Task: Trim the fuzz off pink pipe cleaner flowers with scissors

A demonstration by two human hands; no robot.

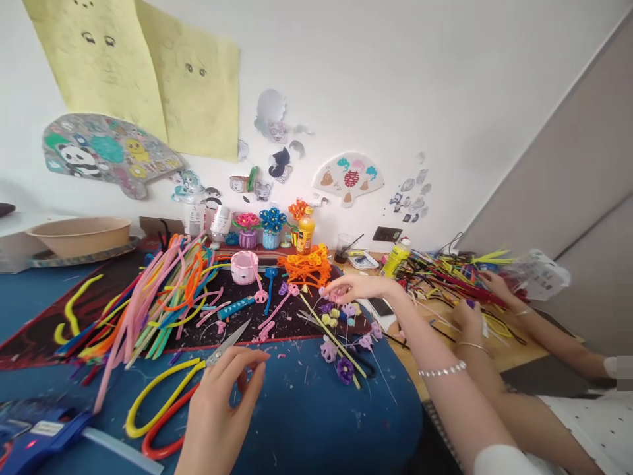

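My left hand (pixel 222 399) is over the blue table, thumb and forefinger brought together in a pinch. Whatever may be between the tips is too small to see. Just behind it lie scissors (pixel 171 402) with one yellow and one red handle, blades pointing away. My right hand (pixel 353 288) reaches to the far side of a heap of small pipe-cleaner flowers, its fingertips closed on a pink pipe-cleaner flower (pixel 324 293). Near it lie a dark purple flower (pixel 345 371), a lilac flower (pixel 328 349) and pale green stems (pixel 332 333).
A blue glue gun (pixel 49 429) is at lower left, beside a bundle of colourful pipe cleaners (pixel 148 290). A pink pot (pixel 244 267), an orange woven piece (pixel 309 267) and a juice bottle (pixel 306 231) stand behind. At right, another person's hands (pixel 467 320) work over more pipe cleaners.
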